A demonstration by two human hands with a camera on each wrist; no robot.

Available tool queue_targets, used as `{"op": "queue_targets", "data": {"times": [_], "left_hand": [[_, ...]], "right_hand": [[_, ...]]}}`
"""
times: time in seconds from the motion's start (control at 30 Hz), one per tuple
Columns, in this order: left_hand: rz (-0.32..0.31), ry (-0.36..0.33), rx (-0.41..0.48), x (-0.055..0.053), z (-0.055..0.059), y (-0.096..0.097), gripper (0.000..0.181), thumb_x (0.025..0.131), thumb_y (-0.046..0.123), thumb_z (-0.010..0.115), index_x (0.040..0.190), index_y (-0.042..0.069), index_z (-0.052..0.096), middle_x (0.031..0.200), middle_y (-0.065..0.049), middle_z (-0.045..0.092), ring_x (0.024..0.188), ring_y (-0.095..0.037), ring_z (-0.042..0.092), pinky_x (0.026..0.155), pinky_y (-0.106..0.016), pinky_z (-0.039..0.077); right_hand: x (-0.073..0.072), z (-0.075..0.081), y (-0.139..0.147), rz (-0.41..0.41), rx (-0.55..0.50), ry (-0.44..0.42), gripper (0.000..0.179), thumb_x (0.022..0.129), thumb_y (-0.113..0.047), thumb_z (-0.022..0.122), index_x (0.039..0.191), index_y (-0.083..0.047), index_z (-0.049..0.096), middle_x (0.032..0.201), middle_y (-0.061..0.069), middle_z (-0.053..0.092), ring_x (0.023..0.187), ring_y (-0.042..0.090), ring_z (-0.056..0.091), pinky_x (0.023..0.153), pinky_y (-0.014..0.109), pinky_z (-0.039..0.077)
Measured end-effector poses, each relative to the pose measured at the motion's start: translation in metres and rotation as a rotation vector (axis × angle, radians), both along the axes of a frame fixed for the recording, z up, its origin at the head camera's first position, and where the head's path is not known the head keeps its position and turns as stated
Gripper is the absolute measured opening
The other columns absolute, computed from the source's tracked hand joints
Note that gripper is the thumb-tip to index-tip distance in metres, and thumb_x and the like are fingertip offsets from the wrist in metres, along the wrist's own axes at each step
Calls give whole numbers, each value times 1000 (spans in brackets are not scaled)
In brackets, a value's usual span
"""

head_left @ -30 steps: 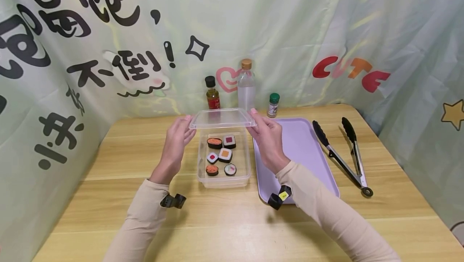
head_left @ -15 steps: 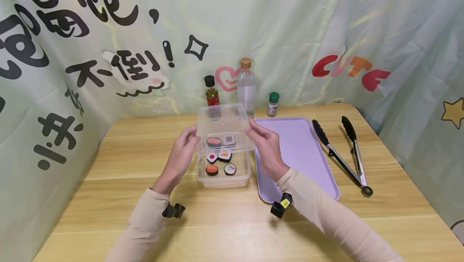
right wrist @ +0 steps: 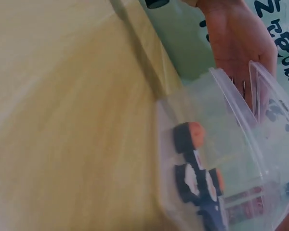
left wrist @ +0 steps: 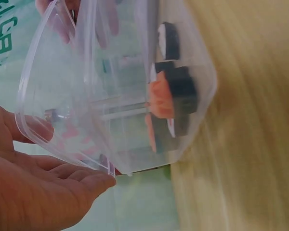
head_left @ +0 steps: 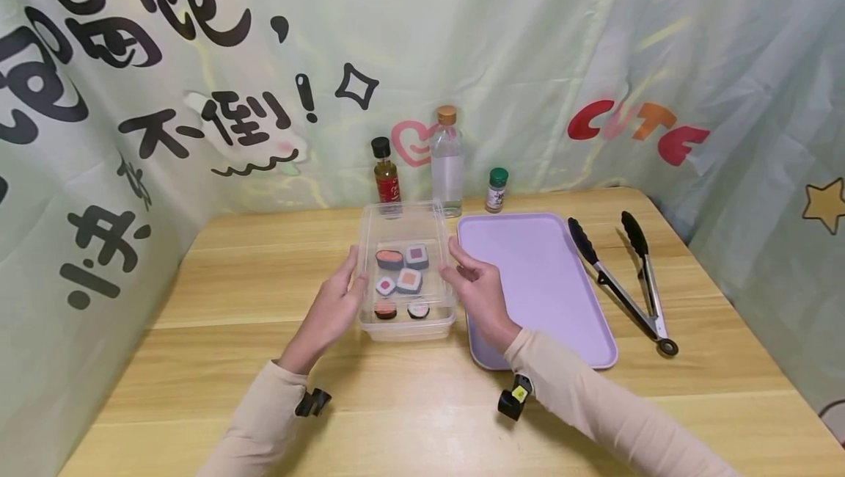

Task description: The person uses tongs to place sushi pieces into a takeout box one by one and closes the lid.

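Note:
A clear plastic lid (head_left: 404, 223) is held between both hands over a clear food container (head_left: 407, 332). My left hand (head_left: 332, 306) pinches its left edge, thumb uppermost, and my right hand (head_left: 480, 292) grips the right edge the same way. The left wrist view has the lid (left wrist: 53, 91) tilted, with a wedge of space between it and the container's rim. Inside the container lie several sushi pieces (head_left: 409, 281), some seen through the lid. The front two sushi pieces show below the lid's near edge in the head view.
A lilac tray (head_left: 541, 279) lies right of the container, with black and silver tongs (head_left: 637, 301) spread beyond it. Along the back stand a sauce bottle (head_left: 386, 177), a clear bottle with an orange cap (head_left: 448, 169) and a green-capped spice jar (head_left: 497, 191).
The lid has come down and tipped from upright behind the container to lying over it. Both hands have moved down and nearer with it, keeping hold of its edges.

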State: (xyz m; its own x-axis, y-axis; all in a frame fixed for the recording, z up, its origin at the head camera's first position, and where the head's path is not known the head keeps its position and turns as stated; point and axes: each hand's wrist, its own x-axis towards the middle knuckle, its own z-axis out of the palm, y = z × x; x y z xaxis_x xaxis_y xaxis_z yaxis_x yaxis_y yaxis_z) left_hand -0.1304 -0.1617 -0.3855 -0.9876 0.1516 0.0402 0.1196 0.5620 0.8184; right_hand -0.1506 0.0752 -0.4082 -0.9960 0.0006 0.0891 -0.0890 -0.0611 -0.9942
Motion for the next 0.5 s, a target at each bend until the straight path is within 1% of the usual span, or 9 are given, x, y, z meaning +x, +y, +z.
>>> {"op": "queue_targets", "data": {"times": [0.03,0.07,0.13,0.2,0.23,0.27,0.3,0.37,0.5], "left_hand": [[-3,-10,-9,1,-1,0,65,108,29,37,162,5,8,157,-23,35,132,-33,51,122,-47,17],[-6,-22,-10,2,-2,1,66,109,30,36,162,6,6,147,-29,44,113,-37,61,121,-47,20],[-17,-29,-15,3,-4,1,66,109,30,35,162,6,3,148,-30,43,114,-35,61,121,-47,19],[-32,-37,-13,4,-5,1,67,109,29,34,162,6,0,150,-30,39,109,-35,61,122,-46,18],[-38,-40,-15,5,-7,2,67,109,29,34,161,7,-2,159,-25,27,131,-32,51,122,-45,15],[-44,-38,-17,5,-7,2,67,109,28,34,161,6,-3,165,-17,12,145,-29,34,122,-44,12],[-51,-40,-21,5,-8,2,67,109,28,34,161,6,-4,166,-11,3,152,-28,16,122,-44,9],[-61,-51,-23,5,-10,3,68,109,26,33,161,6,-5,167,-11,3,152,-29,17,122,-44,10],[-55,-62,-38,5,-14,3,69,109,23,35,161,4,-6,167,-13,6,151,-28,13,121,-45,11]], "right_hand": [[1,-2,0,5,6,0,51,96,-5,66,143,2,49,154,9,43,145,23,36,117,39,31],[2,-3,0,9,8,-1,51,96,-5,66,144,2,49,154,8,43,146,23,36,117,40,31],[4,-6,0,16,14,-1,52,96,-6,66,144,2,48,155,9,41,146,24,35,117,41,31],[5,-8,0,16,15,-5,52,96,-6,65,145,2,48,156,9,40,146,24,34,117,40,31],[6,-9,0,13,18,-5,52,96,-6,65,145,1,48,156,9,40,146,24,34,117,39,31],[6,-10,0,11,24,-6,52,96,-7,66,145,1,48,156,9,40,146,23,34,117,38,31],[7,-11,1,10,31,-6,52,96,-7,66,145,1,48,156,9,40,146,24,34,117,37,31],[8,-13,1,9,44,-7,52,96,-7,66,145,1,48,156,10,39,146,24,34,117,36,31],[10,-18,2,11,59,-11,52,96,-8,66,144,2,48,156,12,39,146,25,34,116,37,32]]}}
